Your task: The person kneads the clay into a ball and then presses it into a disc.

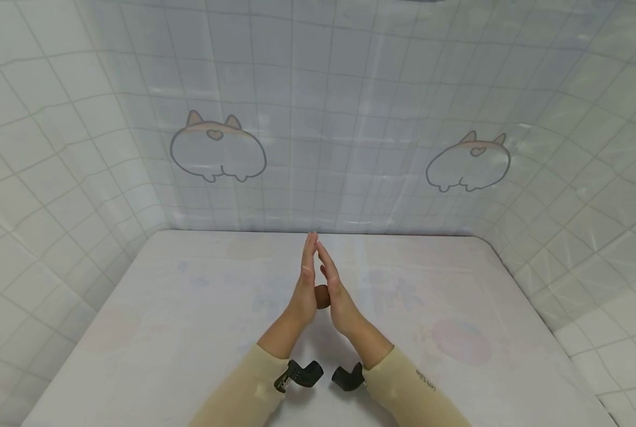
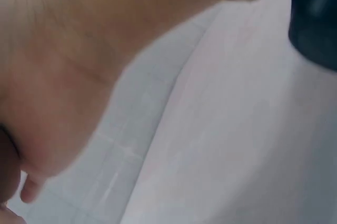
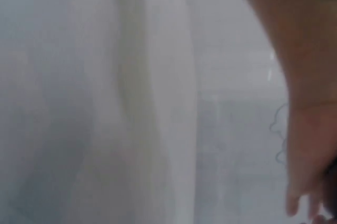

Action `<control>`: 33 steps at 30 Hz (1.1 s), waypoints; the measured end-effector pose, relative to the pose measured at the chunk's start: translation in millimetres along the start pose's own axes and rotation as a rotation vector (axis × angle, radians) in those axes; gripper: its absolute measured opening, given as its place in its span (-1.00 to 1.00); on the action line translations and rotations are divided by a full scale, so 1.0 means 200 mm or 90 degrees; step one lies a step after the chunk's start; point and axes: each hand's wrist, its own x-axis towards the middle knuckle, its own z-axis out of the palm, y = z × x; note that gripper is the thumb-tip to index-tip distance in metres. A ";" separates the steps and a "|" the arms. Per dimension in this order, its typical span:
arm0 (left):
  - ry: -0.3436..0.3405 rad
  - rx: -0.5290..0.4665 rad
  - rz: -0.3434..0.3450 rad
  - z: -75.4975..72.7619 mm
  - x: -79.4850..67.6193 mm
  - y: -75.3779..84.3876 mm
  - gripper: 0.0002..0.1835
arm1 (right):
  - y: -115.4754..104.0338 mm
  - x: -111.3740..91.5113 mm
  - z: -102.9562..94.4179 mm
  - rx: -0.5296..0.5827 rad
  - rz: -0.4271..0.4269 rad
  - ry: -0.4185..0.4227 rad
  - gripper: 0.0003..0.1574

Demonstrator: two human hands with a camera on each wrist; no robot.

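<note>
A smooth, brown, ball-like piece (image 1: pixel 322 296) is held between the palms of both hands in the head view. My left hand (image 1: pixel 304 290) presses it from the left, fingers straight and pointing away. From the other side my right hand (image 1: pixel 341 301) presses, and its fingertips lean against those of the left. The palms enclose much of the brown piece, so only its near side shows. At the left edge of the left wrist view part of the brown piece (image 2: pixel 7 166) shows by the palm. The right wrist view has only a dark sliver of it at the right edge.
Under the hands lies a pale table (image 1: pixel 189 320) with faint coloured prints. A grid-patterned curtain (image 1: pixel 328 118) with cartoon drawings hangs behind it and along both sides. Each beige sleeve carries a black wrist camera (image 1: pixel 306 373) near the cuff.
</note>
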 end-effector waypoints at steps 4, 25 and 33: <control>-0.010 -0.002 -0.031 0.00 0.00 -0.02 -0.01 | -0.03 0.00 0.00 0.009 -0.022 0.019 0.06; -0.095 -0.089 -0.022 0.05 -0.05 0.01 -0.05 | 0.00 0.07 -0.10 -0.026 0.124 0.121 -0.01; -0.068 -0.110 -0.030 0.03 -0.04 0.03 -0.03 | 0.06 0.05 -0.07 0.014 0.155 0.078 -0.08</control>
